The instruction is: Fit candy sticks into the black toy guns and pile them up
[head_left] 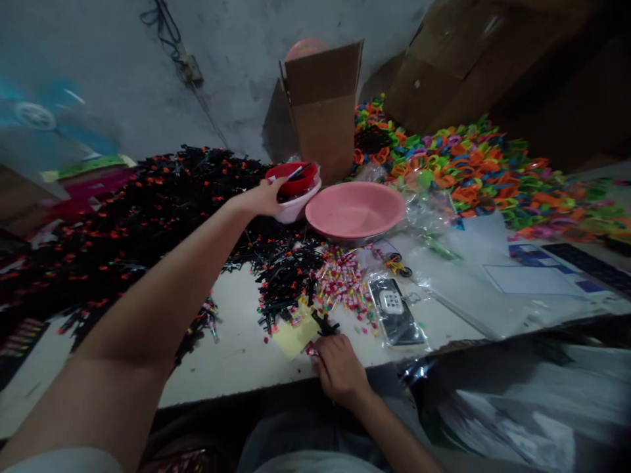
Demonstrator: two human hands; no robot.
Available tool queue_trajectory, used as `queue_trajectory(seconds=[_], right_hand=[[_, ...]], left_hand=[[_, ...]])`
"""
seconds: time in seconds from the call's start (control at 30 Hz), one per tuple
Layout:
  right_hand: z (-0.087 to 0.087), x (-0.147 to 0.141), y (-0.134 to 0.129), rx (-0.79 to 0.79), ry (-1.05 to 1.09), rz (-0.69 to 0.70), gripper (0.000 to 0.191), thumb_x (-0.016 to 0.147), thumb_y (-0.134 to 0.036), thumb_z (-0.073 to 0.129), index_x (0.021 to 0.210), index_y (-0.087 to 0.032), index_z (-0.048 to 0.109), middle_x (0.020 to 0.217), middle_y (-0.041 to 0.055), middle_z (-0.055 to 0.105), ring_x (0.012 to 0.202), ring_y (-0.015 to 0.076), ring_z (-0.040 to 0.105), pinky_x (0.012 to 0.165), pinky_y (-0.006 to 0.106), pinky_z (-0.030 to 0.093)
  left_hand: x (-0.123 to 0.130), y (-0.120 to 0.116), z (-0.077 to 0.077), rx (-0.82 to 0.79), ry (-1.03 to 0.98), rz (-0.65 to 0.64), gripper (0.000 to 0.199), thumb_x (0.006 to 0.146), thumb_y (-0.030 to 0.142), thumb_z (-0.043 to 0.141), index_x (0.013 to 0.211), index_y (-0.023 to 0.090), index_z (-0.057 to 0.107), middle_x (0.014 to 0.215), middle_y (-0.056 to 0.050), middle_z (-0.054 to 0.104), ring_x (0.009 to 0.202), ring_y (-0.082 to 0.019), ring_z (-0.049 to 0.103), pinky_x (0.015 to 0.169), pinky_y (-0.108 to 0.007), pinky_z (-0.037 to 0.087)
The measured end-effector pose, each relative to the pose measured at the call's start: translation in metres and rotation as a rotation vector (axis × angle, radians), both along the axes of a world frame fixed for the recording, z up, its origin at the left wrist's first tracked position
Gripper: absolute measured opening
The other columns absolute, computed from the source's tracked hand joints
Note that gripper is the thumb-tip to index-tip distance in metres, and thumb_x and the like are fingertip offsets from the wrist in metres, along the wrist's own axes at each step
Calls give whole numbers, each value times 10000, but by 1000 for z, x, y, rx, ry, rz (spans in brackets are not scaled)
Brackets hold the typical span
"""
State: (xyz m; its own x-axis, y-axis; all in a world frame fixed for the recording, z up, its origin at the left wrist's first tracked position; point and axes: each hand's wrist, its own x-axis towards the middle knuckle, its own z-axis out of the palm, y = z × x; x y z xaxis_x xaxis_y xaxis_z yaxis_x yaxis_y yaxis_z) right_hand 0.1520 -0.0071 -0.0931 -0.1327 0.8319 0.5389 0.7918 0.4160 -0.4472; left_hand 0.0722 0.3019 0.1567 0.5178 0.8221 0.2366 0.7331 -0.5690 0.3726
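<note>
My left hand [267, 197] reaches far forward, its fingers closed over the rim of a red bowl [302, 182]. That bowl sits in a white bowl [294, 209], beside a wide pink basin [355, 209]. Near the table's front edge, my right hand [340, 369] is curled, with a small black plastic toy piece [325, 323] at its fingertips. A tiny red-and-white piece [311, 351] shows by its thumb. Under and beside these fingers lies a yellow paper [296, 335]. Small pink and red pieces [345, 279] are heaped just beyond.
A large pile of black pieces with orange bits [162, 197] covers the left side. Colourful plastic pieces [458, 164] are heaped at back right. An open carton [323, 112] stands behind the basin. A bagged phone-like item [396, 309] and clear plastic bags [428, 203] lie right.
</note>
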Motion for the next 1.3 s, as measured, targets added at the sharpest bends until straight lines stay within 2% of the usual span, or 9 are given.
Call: queue_trajectory(seconds=[0.07,0.23,0.37,0.63,0.77,0.87,0.97,1.17,1.3], right_hand=[[0,-1,0,8,5,9,215,926,-183,366,1005,-159,565,936,94,635,857,222,520,800,388,375],[2,-3,2,48,-7,-9,211,927,-183,388,1024,-151,573,950,99,641,898,231,526,809,394,366],[2,-3,1,75,20,1,207,928,-178,392,1022,-150,575,936,91,645,878,219,529,806,386,375],[0,3,-2,61,223,-59,175,933,-221,392,1004,-177,545,918,86,634,868,215,562,801,382,440],[5,0,-3,12,432,-167,197,948,-267,366,1057,-185,508,927,86,611,859,205,578,743,350,481],[22,-8,-4,-102,561,-144,247,922,-350,435,1085,-187,523,943,80,610,809,189,570,707,322,479],[44,-19,1,-283,729,-65,319,874,-431,509,1085,-198,565,784,16,576,647,147,506,612,279,436],[64,-36,19,-599,1328,144,462,753,-581,616,978,-179,580,592,-69,400,505,83,331,478,217,270],[64,-42,14,-681,1459,116,439,704,-579,675,841,-193,517,517,-115,279,439,58,223,428,208,192]], left_hand=[[-35,-17,-39,-37,46,57,728,566,193,755,1255,105,537,1332,-160,478,1157,-311,546,1020,-392,373],[-98,-67,-131,-223,121,133,217,590,279,739,795,213,712,837,-79,721,799,-266,670,743,-317,508],[-120,-86,-167,-203,46,225,199,695,232,605,854,216,723,869,-81,741,805,-238,670,731,-293,498],[-156,-130,-153,-40,-176,431,435,848,306,405,1183,117,608,1071,-141,684,887,-229,656,808,-337,499],[-164,-169,-146,62,-347,454,400,859,360,440,1152,156,619,1112,-118,654,940,-228,636,832,-340,502],[-163,-201,-141,112,-484,480,377,856,396,475,1129,181,623,1079,-102,648,924,-219,626,833,-341,506],[-154,-233,-141,-30,-638,482,407,828,434,521,1147,195,602,1017,-85,649,843,-194,625,794,-327,517],[-121,-289,-167,-687,-780,297,379,755,453,625,1063,235,655,913,-46,666,717,-167,623,694,-310,523],[-105,-311,-180,-618,-696,259,431,705,377,700,1125,293,651,982,-48,655,812,-193,634,780,-336,514]])
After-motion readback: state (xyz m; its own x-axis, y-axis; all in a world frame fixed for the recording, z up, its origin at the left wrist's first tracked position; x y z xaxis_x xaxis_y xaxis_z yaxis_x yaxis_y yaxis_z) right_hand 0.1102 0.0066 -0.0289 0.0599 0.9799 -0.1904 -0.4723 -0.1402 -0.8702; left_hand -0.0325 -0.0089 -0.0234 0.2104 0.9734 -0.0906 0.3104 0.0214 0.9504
